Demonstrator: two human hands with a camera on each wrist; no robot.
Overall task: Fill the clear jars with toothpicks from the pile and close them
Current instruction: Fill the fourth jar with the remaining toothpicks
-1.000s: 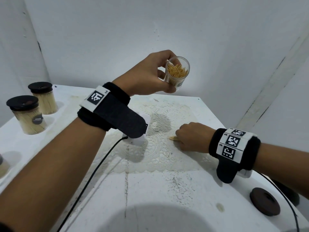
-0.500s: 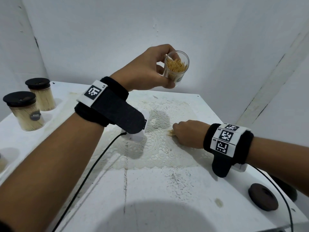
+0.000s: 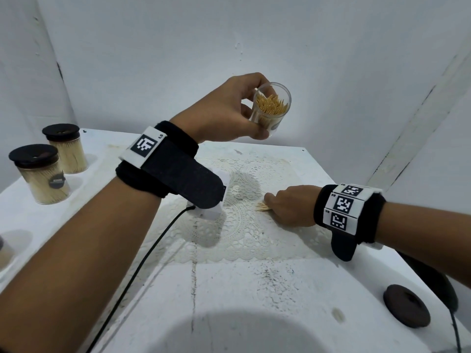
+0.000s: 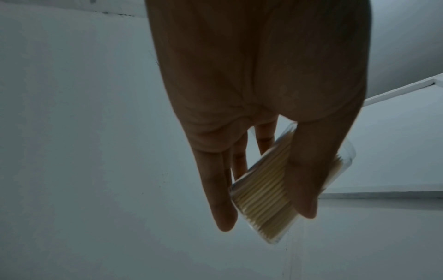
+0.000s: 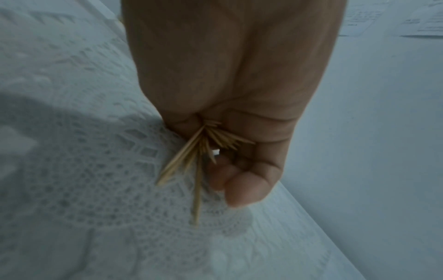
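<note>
We see a person's two hands working over a white counter covered in the middle by a lace doily. The left hand is raised above the far edge of the counter, its thumb and fingers wrapped around an open clear jar that is tilted toward us and already well stocked with toothpicks. The right hand rests on the doily toward the right edge, fingers curled around a small bundle of toothpicks; their tips fan out unevenly below the fist, touching the lace.

Two filled jars with dark lids stand near the far left corner. A loose dark lid lies near the near right corner.

We judge the toothpicks to be very light, stiff and easily scattered, so they likely handle best pinched firmly around the middle of the bundle, with the tips lined up before they go into the jar's mouth. The jar looks smooth and rigid, possibly slippery, and a grasp around its side wall, as here, should keep the opening free.
</note>
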